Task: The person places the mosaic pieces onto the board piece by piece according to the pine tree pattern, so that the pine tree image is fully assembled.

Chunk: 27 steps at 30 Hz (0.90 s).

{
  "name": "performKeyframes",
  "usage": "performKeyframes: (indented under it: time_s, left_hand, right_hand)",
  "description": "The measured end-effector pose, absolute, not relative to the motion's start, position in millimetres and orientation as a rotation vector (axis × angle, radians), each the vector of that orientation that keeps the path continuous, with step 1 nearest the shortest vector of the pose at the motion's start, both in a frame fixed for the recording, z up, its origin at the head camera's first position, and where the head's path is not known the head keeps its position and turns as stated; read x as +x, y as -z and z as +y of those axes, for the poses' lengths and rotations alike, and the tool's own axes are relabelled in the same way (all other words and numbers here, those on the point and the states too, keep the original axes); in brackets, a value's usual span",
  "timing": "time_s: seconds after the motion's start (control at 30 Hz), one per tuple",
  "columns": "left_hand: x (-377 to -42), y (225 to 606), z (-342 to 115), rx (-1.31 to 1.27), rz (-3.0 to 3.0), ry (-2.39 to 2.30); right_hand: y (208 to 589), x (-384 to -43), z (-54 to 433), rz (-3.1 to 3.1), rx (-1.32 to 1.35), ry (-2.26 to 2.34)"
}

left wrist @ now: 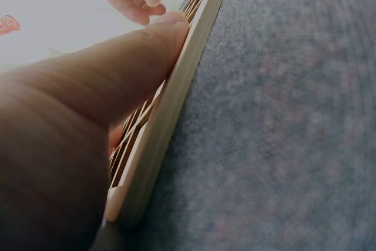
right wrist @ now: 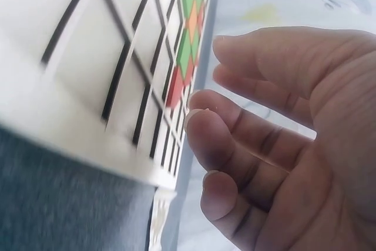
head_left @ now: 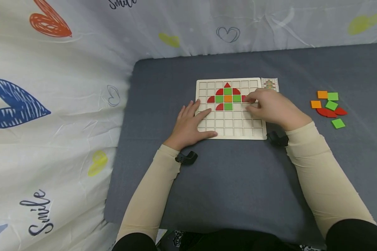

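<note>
A wooden grid board [head_left: 226,131] carries a pattern of red, green and orange pieces around an orange square [head_left: 228,98]. My left hand [head_left: 188,126] rests at its left side with fingers spread. In the left wrist view the thumb [left wrist: 141,51] lies on the board's near rim [left wrist: 171,95]. Over the right part of the board, my right hand [head_left: 274,107] has its fingertips beside a red piece [head_left: 243,98] at the right end of the orange square's row. The right wrist view shows that red piece [right wrist: 175,88] in the grid, with thumb and fingers apart from it and nothing between them.
A small pattern card [head_left: 269,83] lies at the board's upper right corner. Farther right are loose orange squares [head_left: 322,94], green squares [head_left: 338,123] and red rounded pieces [head_left: 326,112]. A printed white curtain [head_left: 182,21] borders the grey table [head_left: 226,181] behind and left.
</note>
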<state>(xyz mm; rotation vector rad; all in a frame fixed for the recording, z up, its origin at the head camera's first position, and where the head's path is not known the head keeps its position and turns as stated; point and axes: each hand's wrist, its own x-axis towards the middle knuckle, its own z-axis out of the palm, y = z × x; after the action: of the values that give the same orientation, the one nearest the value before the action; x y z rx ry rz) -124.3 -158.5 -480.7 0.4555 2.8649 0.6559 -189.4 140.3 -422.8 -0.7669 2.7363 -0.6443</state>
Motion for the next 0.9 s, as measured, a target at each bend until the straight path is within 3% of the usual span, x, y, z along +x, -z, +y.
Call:
performKeyframes:
  time_s: [0.9]
  left_hand:
    - [-124.2, 479.8, -158.2, 0.444, 2.860, -0.664]
  right_hand:
    - [424.4, -177.1, 209.3, 2.835, -0.591, 0.566]
